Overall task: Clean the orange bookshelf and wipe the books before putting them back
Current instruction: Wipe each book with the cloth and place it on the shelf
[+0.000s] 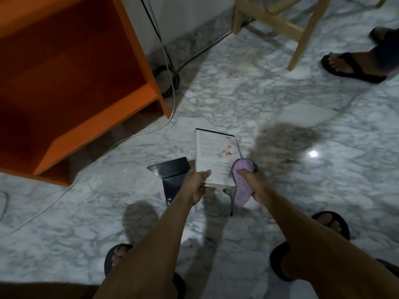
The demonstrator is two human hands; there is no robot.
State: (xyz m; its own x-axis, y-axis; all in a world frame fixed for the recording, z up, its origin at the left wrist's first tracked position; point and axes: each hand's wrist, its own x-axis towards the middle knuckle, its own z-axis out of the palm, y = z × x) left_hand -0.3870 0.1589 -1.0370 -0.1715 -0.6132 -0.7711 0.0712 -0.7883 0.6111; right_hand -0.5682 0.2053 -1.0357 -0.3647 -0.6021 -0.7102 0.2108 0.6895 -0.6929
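My left hand (196,184) grips the near left corner of a white book (212,156), held flat above the floor with its back cover up. Beside it my right hand (251,182) clutches a bunched pink cloth (241,184) against the book's near right edge. On the floor just left of the white book lie two dark books (172,175), partly hidden by my left hand. The orange bookshelf (71,83) stands at the upper left, and the shelves I can see hold nothing.
A white cable (121,139) and black cables (168,80) run along the marble floor by the shelf's right side. Wooden chair legs (300,37) stand at the top right, with another person's sandalled foot (354,65) next to them. My own sandalled feet (330,223) are below.
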